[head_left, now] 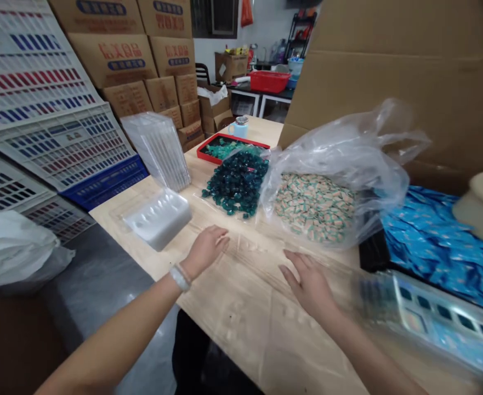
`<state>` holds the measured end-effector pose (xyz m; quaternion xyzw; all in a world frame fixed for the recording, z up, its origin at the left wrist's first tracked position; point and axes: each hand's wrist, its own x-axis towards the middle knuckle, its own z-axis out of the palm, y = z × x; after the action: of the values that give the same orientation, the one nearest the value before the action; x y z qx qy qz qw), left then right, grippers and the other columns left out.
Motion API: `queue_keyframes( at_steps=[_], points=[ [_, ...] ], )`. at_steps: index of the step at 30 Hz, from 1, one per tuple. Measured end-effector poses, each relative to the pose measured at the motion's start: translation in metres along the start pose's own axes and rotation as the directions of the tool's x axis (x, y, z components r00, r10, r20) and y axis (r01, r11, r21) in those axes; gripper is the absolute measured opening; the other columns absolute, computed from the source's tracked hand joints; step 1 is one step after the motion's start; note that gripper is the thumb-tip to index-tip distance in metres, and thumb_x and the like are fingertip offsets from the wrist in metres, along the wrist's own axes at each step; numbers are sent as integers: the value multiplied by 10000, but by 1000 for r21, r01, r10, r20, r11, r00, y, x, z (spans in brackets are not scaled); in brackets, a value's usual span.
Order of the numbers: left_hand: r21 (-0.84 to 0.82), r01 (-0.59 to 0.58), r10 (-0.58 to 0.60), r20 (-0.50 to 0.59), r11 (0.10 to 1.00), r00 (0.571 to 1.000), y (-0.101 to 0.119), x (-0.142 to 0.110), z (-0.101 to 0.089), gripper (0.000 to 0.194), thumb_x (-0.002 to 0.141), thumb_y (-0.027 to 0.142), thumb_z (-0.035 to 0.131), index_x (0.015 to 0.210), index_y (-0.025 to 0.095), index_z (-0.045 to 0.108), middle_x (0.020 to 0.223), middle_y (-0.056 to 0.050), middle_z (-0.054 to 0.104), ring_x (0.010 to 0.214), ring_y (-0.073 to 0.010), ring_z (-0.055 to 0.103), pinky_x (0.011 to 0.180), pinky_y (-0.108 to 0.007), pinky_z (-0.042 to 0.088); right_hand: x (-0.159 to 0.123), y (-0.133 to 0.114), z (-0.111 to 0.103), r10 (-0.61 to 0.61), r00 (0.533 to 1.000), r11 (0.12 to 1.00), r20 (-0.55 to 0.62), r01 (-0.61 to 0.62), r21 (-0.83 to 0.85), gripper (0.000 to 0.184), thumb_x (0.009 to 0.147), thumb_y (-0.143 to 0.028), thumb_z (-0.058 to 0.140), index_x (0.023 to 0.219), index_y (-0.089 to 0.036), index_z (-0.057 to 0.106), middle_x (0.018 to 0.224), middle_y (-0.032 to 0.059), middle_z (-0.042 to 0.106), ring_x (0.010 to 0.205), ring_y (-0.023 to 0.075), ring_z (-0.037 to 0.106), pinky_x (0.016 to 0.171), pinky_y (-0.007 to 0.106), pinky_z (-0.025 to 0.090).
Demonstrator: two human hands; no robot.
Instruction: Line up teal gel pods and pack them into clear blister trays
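Head view. The left hand [205, 251] and right hand [309, 285] are over the wooden counter [241, 340]. Neither hand holds anything. The left fingers [220, 237] are slightly apart, and the right fingers [291, 265] are spread. Contact with the counter cannot be determined.

A white plastic tray [158, 218] lies tilted just left of the left hand. Far of the hands, a bag of dark green pieces [237, 184] lies beside a clear bag of beige-and-green pieces [315, 208], which is on its right. A red tray [225, 148] holding green pieces sits beyond the first bag, with a blue mug [239, 127] beyond it. A stack of clear trays [157, 151] stands at the far left of the counter.

A blurred blister tray [430, 321] lies right of the right hand, near blue packets [434, 247]. Cartons [134, 60] are stacked far left, behind plastic crates [39, 109].
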<state>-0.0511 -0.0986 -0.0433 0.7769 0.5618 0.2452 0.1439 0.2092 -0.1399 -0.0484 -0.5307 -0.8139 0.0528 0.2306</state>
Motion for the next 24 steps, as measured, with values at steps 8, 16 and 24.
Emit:
queue_keyframes(
  at_steps=[8, 16, 24],
  points=[
    [108, 180, -184, 36, 978, 982, -43, 102, 23, 218, 742, 189, 501, 944, 152, 572, 916, -88, 563, 899, -205, 512, 806, -322, 388, 167, -38, 81, -70, 974, 995, 214, 54, 81, 249, 801, -189, 406, 997, -169, 557, 977, 86, 573, 923, 203, 488, 799, 323, 379],
    [-47, 291, -287, 76, 956, 955, -40, 105, 31, 185, 734, 157, 474, 877, 145, 590, 903, -105, 585, 914, -222, 520, 855, -358, 350, 187, -23, 109, 132, 962, 958, 239, -186, 219, 190, 761, -147, 423, 835, -185, 593, 891, 72, 617, 910, 210, 509, 804, 341, 344],
    [-431, 353, -374, 40, 830, 927, -44, 111, 32, 288, 645, 60, 545, 928, 100, 588, 798, -63, 611, 737, -146, 558, 752, -282, 433, 180, -23, 117, 309, 935, 776, 172, -353, 522, 225, 727, -139, 419, 872, -186, 584, 810, 19, 644, 745, 133, 579, 695, 265, 426]
  ],
)
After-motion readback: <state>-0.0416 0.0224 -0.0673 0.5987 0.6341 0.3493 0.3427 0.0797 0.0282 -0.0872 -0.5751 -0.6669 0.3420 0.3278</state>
